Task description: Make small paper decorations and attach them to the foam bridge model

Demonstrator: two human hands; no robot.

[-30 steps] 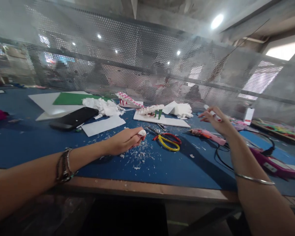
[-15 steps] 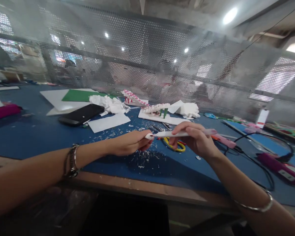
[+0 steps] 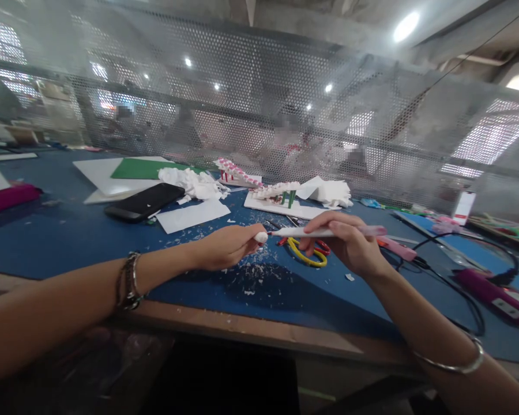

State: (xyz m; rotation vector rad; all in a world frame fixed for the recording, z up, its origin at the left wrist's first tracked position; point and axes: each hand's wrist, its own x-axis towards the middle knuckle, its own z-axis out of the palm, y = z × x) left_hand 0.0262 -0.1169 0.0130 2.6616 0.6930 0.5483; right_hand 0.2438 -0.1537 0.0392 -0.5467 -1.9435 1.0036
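Between the thumb and fingers of my left hand [image 3: 229,246] is a small white rounded piece [image 3: 260,237]; its material I cannot make out. My right hand [image 3: 350,239] grips a white marker pen [image 3: 303,231] with a pinkish rear end. The pen lies nearly level, its dark reddish tip pointing left, close beside the white piece; whether they touch I cannot tell. Yellow-handled scissors [image 3: 307,253] lie on the table just below the pen, partly behind my right fingers. White scraps [image 3: 259,274] are scattered on the blue table under my hands.
A black phone [image 3: 145,202], white sheets [image 3: 194,215], a green sheet [image 3: 142,168] and crumpled tissue [image 3: 192,183] lie left. White-and-pink models [image 3: 274,196] stand behind my hands. At right are a pink glue gun [image 3: 397,249], a black cable and a purple power strip [image 3: 495,295].
The white piece has turned in my left fingers, and the dark mark seen on it before is out of sight. The pen tip has drawn slightly back from it.
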